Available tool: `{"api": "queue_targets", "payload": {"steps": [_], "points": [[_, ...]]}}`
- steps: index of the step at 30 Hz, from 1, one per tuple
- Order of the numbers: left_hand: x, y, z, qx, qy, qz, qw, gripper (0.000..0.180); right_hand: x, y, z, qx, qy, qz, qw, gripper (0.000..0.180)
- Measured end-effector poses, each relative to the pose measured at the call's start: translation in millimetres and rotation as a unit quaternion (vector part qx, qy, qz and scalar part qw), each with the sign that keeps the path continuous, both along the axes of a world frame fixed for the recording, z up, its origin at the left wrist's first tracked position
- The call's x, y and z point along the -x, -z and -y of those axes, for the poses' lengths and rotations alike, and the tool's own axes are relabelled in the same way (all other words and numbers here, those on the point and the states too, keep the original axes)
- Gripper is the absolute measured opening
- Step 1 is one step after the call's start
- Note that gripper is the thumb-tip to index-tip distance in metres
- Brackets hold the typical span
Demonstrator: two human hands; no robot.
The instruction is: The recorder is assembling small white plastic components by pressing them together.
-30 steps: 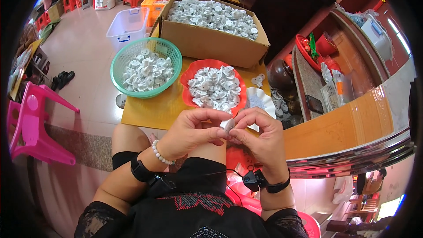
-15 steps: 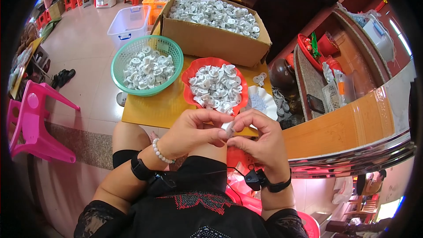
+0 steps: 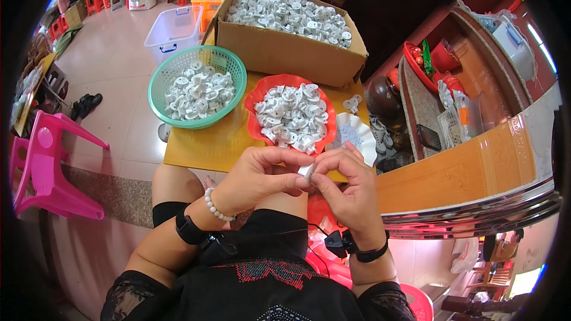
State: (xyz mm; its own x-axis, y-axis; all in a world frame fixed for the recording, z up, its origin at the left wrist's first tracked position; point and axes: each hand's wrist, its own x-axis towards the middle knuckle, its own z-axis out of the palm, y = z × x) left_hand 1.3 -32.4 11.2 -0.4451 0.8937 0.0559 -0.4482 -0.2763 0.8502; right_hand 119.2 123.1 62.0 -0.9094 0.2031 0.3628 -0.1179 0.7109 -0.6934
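Thumb and fingers of my left hand [image 3: 262, 172] pinch a small white plastic part [image 3: 306, 170] just above my lap. My right hand [image 3: 348, 181] closes its thumb and index finger on the part's right edge; anything smaller between those fingertips is hidden. Just beyond my hands, a red scalloped bowl [image 3: 252, 120] is heaped with similar white parts. To its right, partly behind my right hand, is a white fluted dish [image 3: 367, 145] of small pale pieces. A green mesh basket [image 3: 156, 102] with more white parts stands to the left.
A cardboard box [image 3: 285, 56] full of white parts stands at the back of the yellow table [image 3: 196, 148]. Behind the basket are a clear plastic tub [image 3: 172, 30] and an orange crate [image 3: 208, 6]. A pink stool [image 3: 53, 166] stands left; a wooden counter [image 3: 458, 172] borders the right.
My right hand has shifted slightly left and its outer fingers have changed their bend. The white part stays pinched in my left hand at nearly the same place.
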Motion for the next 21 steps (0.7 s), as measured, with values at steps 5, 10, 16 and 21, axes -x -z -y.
{"api": "queue_targets", "payload": {"steps": [5, 10, 16, 21], "points": [[0, -1, 0, 0.014, 0.005, 0.007, 1.000, 0.031, -2, 8, -5, 0.086, -0.011, 0.024, 0.996, 0.008], [4, 0, 1, 0.010, 0.023, -0.002, 1.000, 0.030, 2, 7, -8, 0.105, -0.019, 0.032, 0.994, 0.008], [51, 0, 12, 0.014, -0.238, -0.233, 0.943, 0.027, 12, 34, -58, 0.219, 0.092, -0.010, 0.971, 0.011], [141, 19, 52, 0.116, -0.429, -0.353, 0.823, 0.029, 6, 102, -146, 0.040, 0.254, 0.121, 0.959, 0.019]]}}
